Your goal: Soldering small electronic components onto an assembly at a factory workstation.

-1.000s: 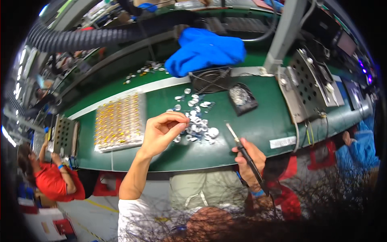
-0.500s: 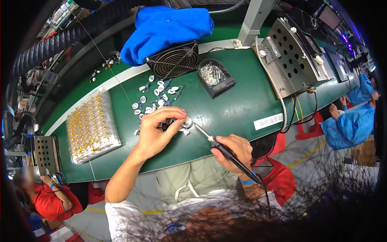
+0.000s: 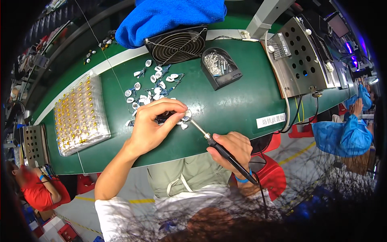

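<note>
Between the thumb and fingertips of my left hand (image 3: 151,125) is a small round white part (image 3: 188,115), mostly covered by the fingers. My right hand (image 3: 234,150) is wrapped round the black handle of a soldering iron (image 3: 238,165). Its thin metal barrel slants up and left, and the tip is at the round part; whether they touch I cannot tell. Beyond my left hand, several small white cup-shaped parts (image 3: 158,75) with dark blue wires lie scattered on the green table (image 3: 250,97).
At the left lies a clear plastic tray (image 3: 80,117) with rows of yellow-gold pieces. A black fan (image 3: 177,47) under a blue towel (image 3: 173,14) and a black bin (image 3: 227,80) of small metal pieces stand behind. Right: a perforated metal box (image 3: 300,52). Co-workers in red (image 3: 44,189) and blue (image 3: 342,137) sit nearby.
The whole view has shifted a little, with the table's things higher in it. The iron's tip looks slightly closer to the round part. Both hands keep their grips.
</note>
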Demonstrator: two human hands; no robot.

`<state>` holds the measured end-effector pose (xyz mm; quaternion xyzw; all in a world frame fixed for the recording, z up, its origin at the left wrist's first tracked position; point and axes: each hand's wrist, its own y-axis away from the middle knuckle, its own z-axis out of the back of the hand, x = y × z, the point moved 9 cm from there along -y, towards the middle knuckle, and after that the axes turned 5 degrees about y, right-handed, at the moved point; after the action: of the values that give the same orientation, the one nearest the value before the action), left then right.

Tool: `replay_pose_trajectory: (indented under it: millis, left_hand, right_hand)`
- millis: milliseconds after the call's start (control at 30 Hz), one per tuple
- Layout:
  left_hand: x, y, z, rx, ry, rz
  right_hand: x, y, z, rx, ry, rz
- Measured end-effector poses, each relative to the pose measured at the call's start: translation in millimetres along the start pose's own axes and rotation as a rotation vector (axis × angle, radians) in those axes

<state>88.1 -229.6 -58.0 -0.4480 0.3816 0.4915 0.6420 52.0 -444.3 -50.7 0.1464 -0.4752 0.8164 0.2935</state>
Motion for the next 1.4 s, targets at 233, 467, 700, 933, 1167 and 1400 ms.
replay_pose_trajectory:
  millis: [233,467,700,933,1167,1400]
  left_hand:
    - [-2.3,0.2,0.4,-0.015,-0.003,-0.038]
    - [-2.5,-0.5,-0.7,-0.022,-0.009,-0.040]
    - [-3.6,0.1,-0.7,-0.025,-0.014,-0.049]
    - [-2.6,-0.1,-0.8,-0.023,-0.007,-0.041]
    - [5.3,2.4,-3.6,0.006,0.098,0.082]
    - [3.6,2.4,-4.9,0.087,0.101,0.077]
  right_hand:
    - [-0.4,0.4,-1.6,0.012,0.004,-0.002]
    - [-0.3,1.1,-1.6,0.020,0.016,0.000]
    - [0.6,1.3,-1.6,0.017,0.018,0.004]
    - [-1.8,4.4,1.1,0.007,0.000,-0.004]
    - [-4.9,7.1,6.2,-0.004,0.012,-0.030]
    - [-4.2,2.3,3.2,0.027,-0.019,-0.038]
